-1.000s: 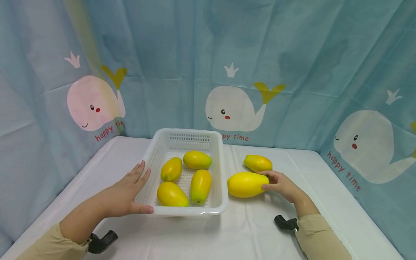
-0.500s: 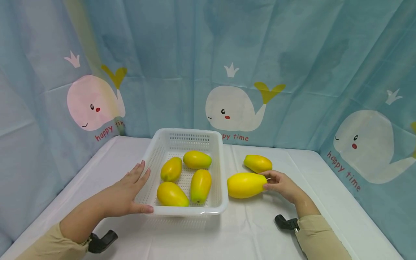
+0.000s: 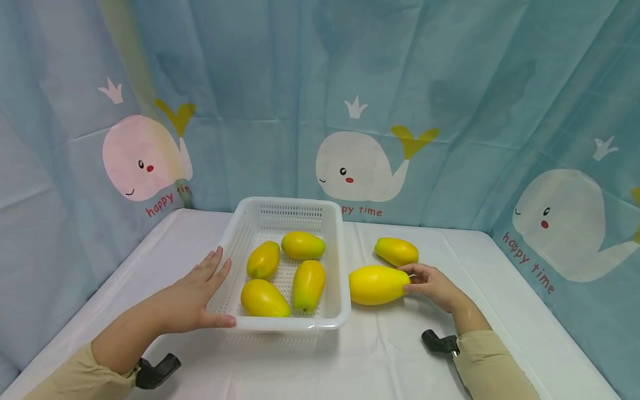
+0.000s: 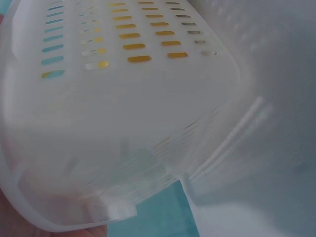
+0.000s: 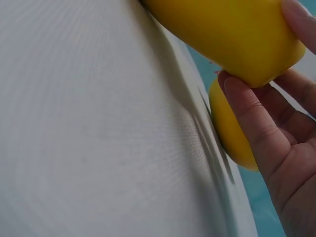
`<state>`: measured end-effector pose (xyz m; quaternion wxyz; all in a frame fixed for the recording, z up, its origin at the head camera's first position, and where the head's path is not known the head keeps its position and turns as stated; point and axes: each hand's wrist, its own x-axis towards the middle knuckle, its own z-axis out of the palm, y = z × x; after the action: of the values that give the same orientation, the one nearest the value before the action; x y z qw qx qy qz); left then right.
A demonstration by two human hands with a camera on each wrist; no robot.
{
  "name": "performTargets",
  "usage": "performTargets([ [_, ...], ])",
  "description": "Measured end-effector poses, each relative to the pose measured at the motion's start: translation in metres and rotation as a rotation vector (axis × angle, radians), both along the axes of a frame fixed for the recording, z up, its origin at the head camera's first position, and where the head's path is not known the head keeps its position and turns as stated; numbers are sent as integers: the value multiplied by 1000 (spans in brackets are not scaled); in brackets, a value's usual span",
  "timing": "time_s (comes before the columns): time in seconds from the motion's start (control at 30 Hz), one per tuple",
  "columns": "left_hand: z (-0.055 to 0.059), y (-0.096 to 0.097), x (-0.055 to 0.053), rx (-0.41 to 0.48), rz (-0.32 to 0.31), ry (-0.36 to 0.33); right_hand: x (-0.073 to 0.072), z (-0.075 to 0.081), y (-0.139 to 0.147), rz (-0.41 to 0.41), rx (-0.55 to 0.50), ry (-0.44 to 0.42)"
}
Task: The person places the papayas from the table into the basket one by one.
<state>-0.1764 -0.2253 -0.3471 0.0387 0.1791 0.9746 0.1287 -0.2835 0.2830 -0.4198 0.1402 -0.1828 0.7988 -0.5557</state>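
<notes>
In the head view, a large yellow papaya (image 3: 379,285) lies on the white table against the right side of a white plastic basket (image 3: 285,324). My right hand (image 3: 434,286) holds its right end between thumb and fingers; the right wrist view shows the fingertips (image 5: 238,89) touching the papaya (image 5: 232,37). Spread out at the basket's left side is my left hand (image 3: 192,300), its thumb along the front rim and its fingers on the left rim. Close up, the left wrist view shows the basket's slotted wall (image 4: 133,98). Several smaller yellow-green papayas (image 3: 309,286) lie inside.
Behind the large one, another small papaya (image 3: 396,251) lies on the table (image 3: 380,355). A blue curtain (image 3: 270,155) printed with whales stands along the back and sides. Black wrist mounts (image 3: 157,371) show below both hands.
The large papaya has shifted slightly left toward the basket, its right end drawing a little out of my right hand's grip. My left hand and the basket stay in place.
</notes>
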Motion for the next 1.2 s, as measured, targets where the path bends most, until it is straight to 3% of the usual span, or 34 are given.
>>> performTargets([
  [0.23,0,0,-1,5,-15,-3,0,1,-1,-48,40,45],
  [0.43,0,0,-1,8,-19,1,-1,2,1,-71,1,50],
  [0.6,1,0,-1,8,-18,1,-2,4,-2,-2,21,34],
  [0.87,1,1,-2,11,-26,3,-1,8,-14,185,22,-12],
  [1.2,0,-1,-1,9,-18,-1,-16,23,-43,183,111,55],
])
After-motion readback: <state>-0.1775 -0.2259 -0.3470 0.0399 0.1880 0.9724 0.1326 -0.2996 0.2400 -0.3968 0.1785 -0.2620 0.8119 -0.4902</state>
